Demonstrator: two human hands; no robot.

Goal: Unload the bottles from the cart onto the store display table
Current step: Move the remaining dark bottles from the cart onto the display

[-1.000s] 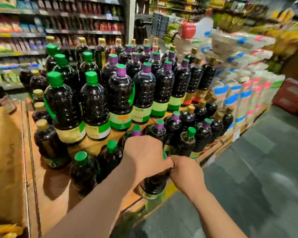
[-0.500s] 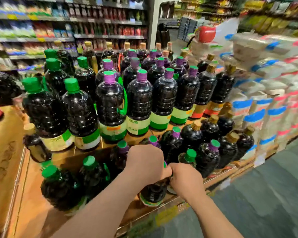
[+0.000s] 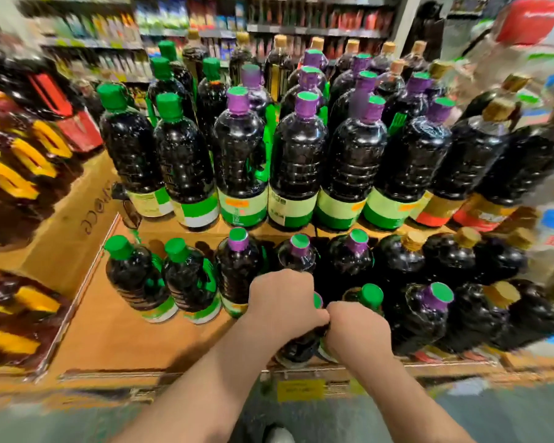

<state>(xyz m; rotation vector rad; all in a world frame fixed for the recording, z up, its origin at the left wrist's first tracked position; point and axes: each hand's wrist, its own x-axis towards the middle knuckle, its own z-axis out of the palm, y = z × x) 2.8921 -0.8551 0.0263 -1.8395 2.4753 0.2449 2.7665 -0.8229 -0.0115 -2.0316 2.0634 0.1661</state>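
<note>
Bottle [image 3: 296, 348] stands upright on table [image 3: 115, 330], gripped between both hands [image 3: 322, 318].

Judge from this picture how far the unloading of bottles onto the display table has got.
Done: many dark bottles already stand in rows on the display table. In hand: the left hand and right hand both grip one bottle at the front edge, at or just above the table's surface. Left: bare board remains at the front left; the cart is out of view, so what remains cannot be counted.
</note>
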